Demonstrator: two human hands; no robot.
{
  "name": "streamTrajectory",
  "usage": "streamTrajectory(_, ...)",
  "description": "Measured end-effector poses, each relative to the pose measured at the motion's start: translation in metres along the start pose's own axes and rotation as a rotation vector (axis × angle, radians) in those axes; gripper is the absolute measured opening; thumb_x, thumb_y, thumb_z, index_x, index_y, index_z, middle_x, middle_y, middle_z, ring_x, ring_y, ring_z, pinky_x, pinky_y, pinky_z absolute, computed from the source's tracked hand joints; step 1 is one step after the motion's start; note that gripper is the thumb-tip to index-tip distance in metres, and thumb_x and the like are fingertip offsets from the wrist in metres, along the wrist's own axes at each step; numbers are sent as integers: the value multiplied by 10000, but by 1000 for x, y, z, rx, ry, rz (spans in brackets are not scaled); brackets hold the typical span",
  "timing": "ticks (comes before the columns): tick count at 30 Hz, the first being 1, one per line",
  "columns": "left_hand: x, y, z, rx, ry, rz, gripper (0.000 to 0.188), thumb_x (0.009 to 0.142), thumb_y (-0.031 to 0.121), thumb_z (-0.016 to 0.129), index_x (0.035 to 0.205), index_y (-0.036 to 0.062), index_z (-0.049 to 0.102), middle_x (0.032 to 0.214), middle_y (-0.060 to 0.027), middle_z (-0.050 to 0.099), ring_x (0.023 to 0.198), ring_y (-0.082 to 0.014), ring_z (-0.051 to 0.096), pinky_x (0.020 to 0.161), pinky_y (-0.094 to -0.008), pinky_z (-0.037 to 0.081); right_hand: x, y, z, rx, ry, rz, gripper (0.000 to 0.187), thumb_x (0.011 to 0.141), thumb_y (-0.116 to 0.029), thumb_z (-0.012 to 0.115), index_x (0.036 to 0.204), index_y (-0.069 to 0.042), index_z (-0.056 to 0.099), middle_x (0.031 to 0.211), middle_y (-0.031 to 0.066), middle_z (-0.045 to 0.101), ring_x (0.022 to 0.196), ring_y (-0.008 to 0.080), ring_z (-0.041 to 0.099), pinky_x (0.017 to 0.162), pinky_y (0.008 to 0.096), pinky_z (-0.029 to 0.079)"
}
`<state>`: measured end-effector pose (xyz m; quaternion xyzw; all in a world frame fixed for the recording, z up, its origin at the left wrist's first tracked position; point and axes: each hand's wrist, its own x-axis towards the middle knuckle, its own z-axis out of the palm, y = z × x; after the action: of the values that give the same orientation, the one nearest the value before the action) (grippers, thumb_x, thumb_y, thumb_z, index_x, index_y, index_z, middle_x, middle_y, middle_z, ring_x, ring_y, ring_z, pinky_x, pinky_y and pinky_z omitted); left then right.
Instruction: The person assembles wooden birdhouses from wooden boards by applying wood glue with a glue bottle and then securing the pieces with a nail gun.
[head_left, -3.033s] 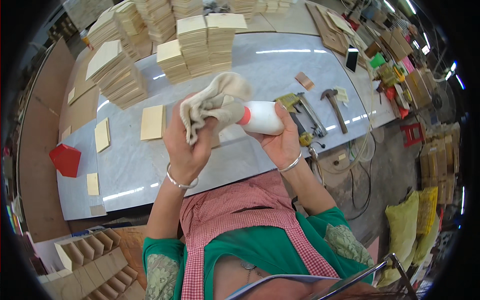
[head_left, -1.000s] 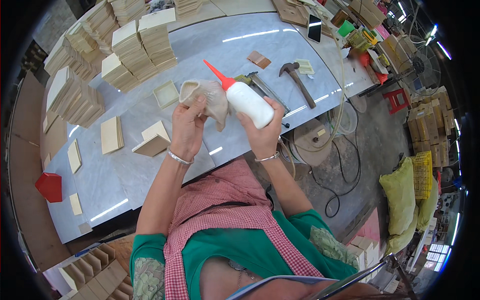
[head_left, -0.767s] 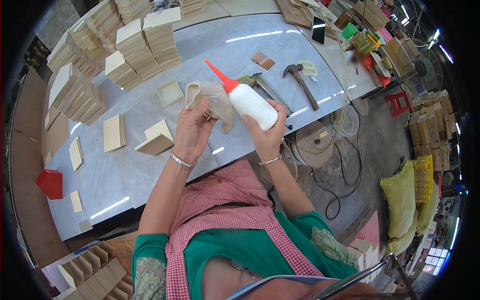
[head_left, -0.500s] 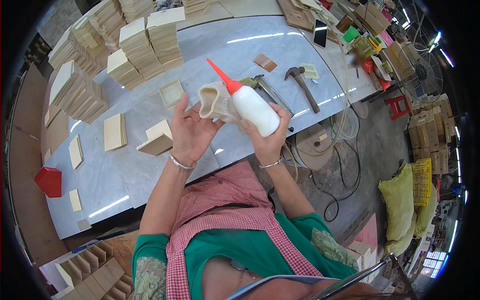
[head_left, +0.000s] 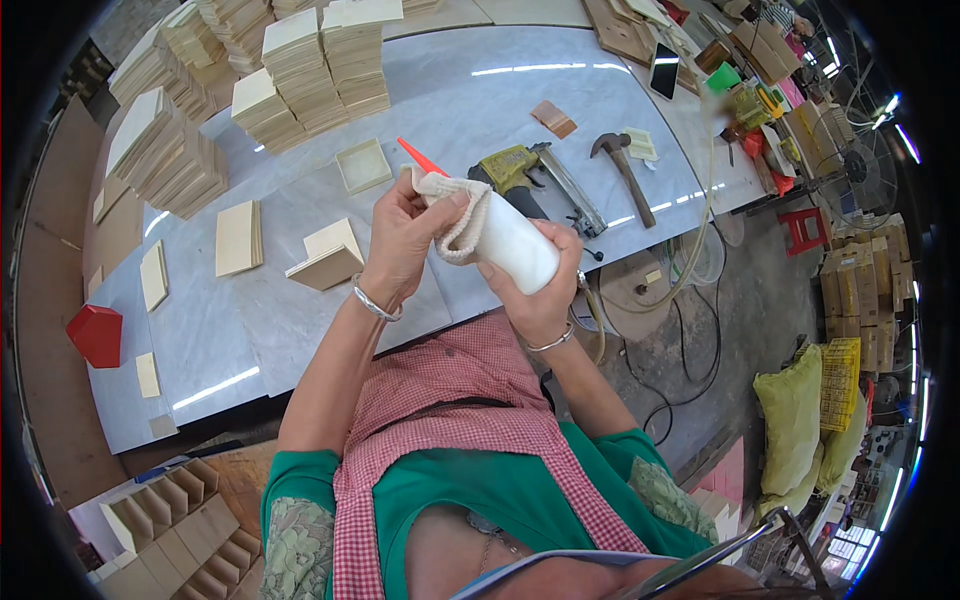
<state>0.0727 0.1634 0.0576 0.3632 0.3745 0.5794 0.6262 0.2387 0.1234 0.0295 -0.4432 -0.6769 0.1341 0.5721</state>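
Observation:
A white squeeze bottle [head_left: 518,252] with a red pointed nozzle [head_left: 421,158] is held tilted above the table, nozzle up and to the left. My right hand [head_left: 545,302] wraps around its lower end. Around the bottle's upper part lies a cream ribbed knitted cloth [head_left: 474,208], cuff-like in shape. My left hand [head_left: 402,235] pinches the edge of this cloth near the nozzle's base. Just behind the bottle, a yellow-green and black nail gun [head_left: 512,170] rests on the table, partly hidden by it. To its right lies a hammer [head_left: 628,178].
Stacks of thin wooden boards [head_left: 298,75] stand at the back left. Closer are a shallow wooden tray [head_left: 363,166], joined boards [head_left: 328,258] and a red pentagonal box [head_left: 95,336]. A phone [head_left: 664,70] lies at the far right. A hose [head_left: 690,258] hangs off the table's right side.
My left hand has gone from spread fingers to pinching the knitted cloth, which now covers the bottle's neck. The bottle sits slightly lower in view, and more of the nail gun shows.

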Motion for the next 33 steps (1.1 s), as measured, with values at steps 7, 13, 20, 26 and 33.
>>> streamTrajectory(7,-11,11,1,84,-156,114,257,799,55,672,1008,18,527,965,-67,618,838,-96,598,742,-254,506,-2,-7,-15,459,-119,518,554,713,-187,774,1085,7,413,1024,131,527,884,203,568,740,298,497)
streamTrajectory(13,-10,-4,-7,105,-197,213,261,806,6,620,1041,17,508,1002,-59,593,876,-99,588,770,-253,496,8,-19,-21,1039,-149,789,420,782,-132,680,1056,13,398,1079,184,534,994,285,591,742,424,569)
streamTrajectory(20,-8,-3,-6,-67,-163,111,309,803,8,638,1057,37,464,982,-63,594,876,-117,604,770,-235,497,10,-11,-21,1224,-134,849,364,807,-141,627,1046,15,402,1082,195,528,1016,323,583,746,485,572)
streamTrajectory(26,-14,8,0,-31,-190,61,424,761,80,714,1088,58,444,1044,-70,571,934,-129,586,792,-262,490,12,-11,-17,1111,-120,811,396,803,-155,651,1050,19,394,1054,190,539,1001,306,590,752,468,574)
streamTrajectory(33,-12,16,2,-45,-119,-113,445,729,87,711,1089,72,449,1033,-51,562,919,-114,559,799,-264,462,6,-15,-11,869,-156,720,442,792,-171,686,1046,33,387,1039,202,546,954,282,612,730,428,583)
